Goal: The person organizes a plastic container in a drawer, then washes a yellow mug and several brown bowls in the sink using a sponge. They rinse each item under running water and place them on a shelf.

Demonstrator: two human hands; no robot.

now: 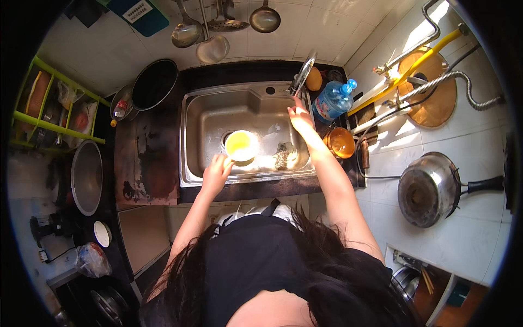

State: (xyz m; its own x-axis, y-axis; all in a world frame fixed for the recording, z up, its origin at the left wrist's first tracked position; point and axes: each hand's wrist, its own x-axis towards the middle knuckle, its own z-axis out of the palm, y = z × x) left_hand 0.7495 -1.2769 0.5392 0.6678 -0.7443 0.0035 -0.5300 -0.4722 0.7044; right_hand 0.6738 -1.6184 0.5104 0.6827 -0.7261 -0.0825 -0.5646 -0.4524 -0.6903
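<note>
My left hand [217, 173] grips the short handle of a small pan or cup [241, 146] that is glaringly sunlit, with yellow inside. It is over the stainless-steel sink [212, 118], beside the drain. My right hand [301, 117] reaches to the sink's back right corner. Its fingers are apart, with the fingertips at the base of the chrome faucet [303, 73]; whether they touch the lever is hard to tell. A mesh scouring pad [282, 155] lies on the sink floor at the right.
Right of the sink stand a blue pump bottle [333, 100] and an orange bowl [341, 142]. A dark pan [155, 85] leans at the back left. Ladles [212, 49] hang on the tiled wall. A saucepan [425, 192] and a wooden lid [433, 102] hang at the right.
</note>
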